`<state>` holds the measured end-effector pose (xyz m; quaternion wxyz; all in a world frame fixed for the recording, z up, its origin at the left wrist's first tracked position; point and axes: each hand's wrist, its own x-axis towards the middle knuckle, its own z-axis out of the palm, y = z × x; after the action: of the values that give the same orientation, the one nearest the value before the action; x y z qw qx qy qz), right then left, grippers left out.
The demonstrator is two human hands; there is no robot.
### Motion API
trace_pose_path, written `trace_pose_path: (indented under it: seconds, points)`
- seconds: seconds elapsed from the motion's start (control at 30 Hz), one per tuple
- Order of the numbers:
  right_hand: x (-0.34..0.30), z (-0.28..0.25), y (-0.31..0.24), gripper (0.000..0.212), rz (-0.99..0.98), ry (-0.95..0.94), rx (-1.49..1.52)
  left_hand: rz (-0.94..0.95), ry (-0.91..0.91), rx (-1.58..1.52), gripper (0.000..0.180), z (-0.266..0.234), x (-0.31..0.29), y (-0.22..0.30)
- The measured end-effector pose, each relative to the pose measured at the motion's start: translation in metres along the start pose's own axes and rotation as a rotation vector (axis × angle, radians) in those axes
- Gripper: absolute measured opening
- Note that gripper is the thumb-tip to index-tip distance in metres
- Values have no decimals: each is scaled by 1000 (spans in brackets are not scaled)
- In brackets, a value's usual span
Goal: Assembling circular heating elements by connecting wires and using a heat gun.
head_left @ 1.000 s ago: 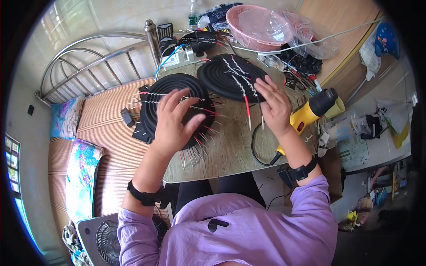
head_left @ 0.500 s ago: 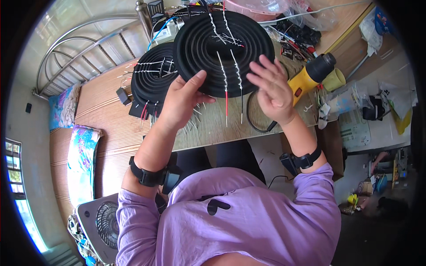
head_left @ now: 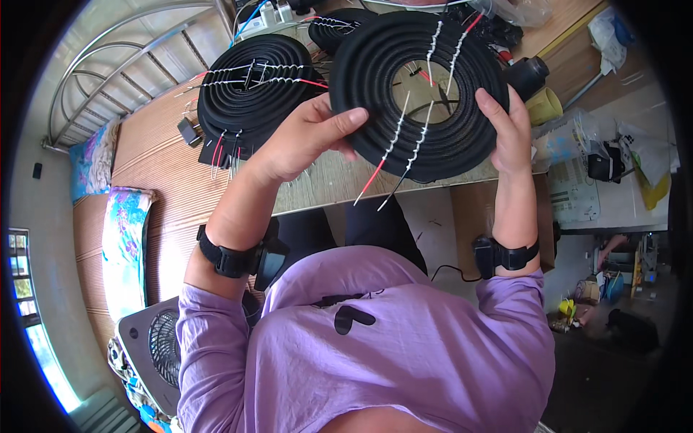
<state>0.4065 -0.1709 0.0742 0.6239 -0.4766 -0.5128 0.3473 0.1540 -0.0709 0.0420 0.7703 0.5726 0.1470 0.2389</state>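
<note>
Between my two hands is a black ribbed speaker spider (head_left: 361, 65), held up and tilted above the table's front edge. Its round centre hole shows the table behind it. Twisted silvery lead wires (head_left: 395, 137) cross the ribs in pairs, with red and black sleeved ends sticking out past the rim. My left hand (head_left: 303, 137) grips the left rim, thumb on the face and fingers partly hidden behind. At the right rim my right hand (head_left: 510, 130) is closed round the edge, thumb in front. To the left lies a stack of similar spiders (head_left: 216, 97) with wires across them.
Behind the held disc stands another wired black disc (head_left: 328, 32), beside a white power strip (head_left: 267, 22). A heat gun's black nozzle (head_left: 528, 75) shows at right, near a yellow cup (head_left: 546, 108). A black adapter (head_left: 189, 132) lies left of the stack.
The speaker spider has moved right and turned, its wires now slanting and its centre hole showing through. My right hand, open and apart from it before, now grips its right rim.
</note>
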Motion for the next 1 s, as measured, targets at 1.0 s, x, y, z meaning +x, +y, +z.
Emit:
trace_pose_path:
  seconds: [1.0]
  points:
    - [-46, -31, -12, 34, -103, 242, 88, 12, -77, 156, 13, 17, 10, -29]
